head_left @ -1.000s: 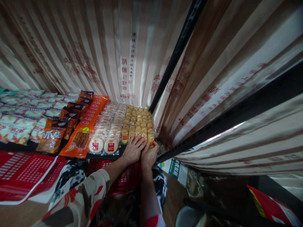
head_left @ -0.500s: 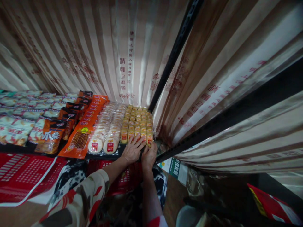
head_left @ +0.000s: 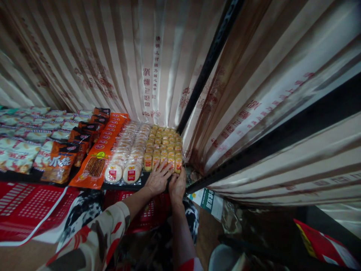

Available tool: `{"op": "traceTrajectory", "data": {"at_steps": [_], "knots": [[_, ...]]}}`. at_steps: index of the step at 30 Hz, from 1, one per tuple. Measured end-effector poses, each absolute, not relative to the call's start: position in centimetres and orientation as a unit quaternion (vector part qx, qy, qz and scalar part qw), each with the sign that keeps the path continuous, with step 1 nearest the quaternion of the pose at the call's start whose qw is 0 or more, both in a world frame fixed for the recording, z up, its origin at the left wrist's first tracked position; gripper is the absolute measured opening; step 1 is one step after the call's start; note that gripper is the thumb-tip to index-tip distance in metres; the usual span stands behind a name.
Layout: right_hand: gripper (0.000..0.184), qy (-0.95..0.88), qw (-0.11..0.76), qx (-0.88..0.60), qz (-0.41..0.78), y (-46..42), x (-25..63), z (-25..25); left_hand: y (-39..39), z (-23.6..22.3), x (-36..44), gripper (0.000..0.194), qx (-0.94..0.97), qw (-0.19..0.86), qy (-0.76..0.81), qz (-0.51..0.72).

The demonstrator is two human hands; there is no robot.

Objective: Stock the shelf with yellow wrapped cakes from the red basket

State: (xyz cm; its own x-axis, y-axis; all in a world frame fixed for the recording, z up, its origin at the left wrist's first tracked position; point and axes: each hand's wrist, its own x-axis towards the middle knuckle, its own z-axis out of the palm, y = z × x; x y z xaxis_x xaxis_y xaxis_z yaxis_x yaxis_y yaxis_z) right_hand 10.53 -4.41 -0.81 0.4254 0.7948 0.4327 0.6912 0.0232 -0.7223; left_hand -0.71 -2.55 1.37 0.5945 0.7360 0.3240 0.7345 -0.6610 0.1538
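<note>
My left hand (head_left: 157,180) lies with fingers stretched and a little apart over the front of small yellow snack packs (head_left: 163,141), which stand in tight rows at the shelf's right end. Close beside it, my right hand (head_left: 177,184) has its fingers bent around the lower part of the front corner pack; its grip is partly hidden. Left of the yellow packs are two rows of round white crackers (head_left: 132,173) in clear wrap. An orange snack bag (head_left: 94,169) with a picture of brown sticks lies beside the crackers.
Farther left are orange-brown bags (head_left: 60,162) and several rows of white snack bags (head_left: 18,154). Red plastic baskets (head_left: 25,210) sit below the shelf's front edge. Pleated curtains (head_left: 118,56) hang behind; black posts (head_left: 208,71) rise at the right. A red packet (head_left: 324,241) lies lower right.
Both hands stay at the front of the yellow packs. The right hand's fingers shift very slightly at the corner pack; the rows look the same.
</note>
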Motion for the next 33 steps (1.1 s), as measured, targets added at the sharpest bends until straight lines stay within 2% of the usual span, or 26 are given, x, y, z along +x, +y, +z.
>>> {"op": "traceTrajectory", "data": {"at_steps": [6, 33], "knots": [[0.049, -0.558, 0.453, -0.694, 0.044, -4.3, 10.7, -1.3, -2.6, 1.5, -0.8, 0.053, 0.895, 0.01, 0.409, 0.176], [0.047, -0.555, 0.445, -0.701, 0.052, -5.3, 10.1, -1.1, -2.5, 1.0, -0.7, 0.049, 0.895, -0.017, 0.408, 0.179]]}}
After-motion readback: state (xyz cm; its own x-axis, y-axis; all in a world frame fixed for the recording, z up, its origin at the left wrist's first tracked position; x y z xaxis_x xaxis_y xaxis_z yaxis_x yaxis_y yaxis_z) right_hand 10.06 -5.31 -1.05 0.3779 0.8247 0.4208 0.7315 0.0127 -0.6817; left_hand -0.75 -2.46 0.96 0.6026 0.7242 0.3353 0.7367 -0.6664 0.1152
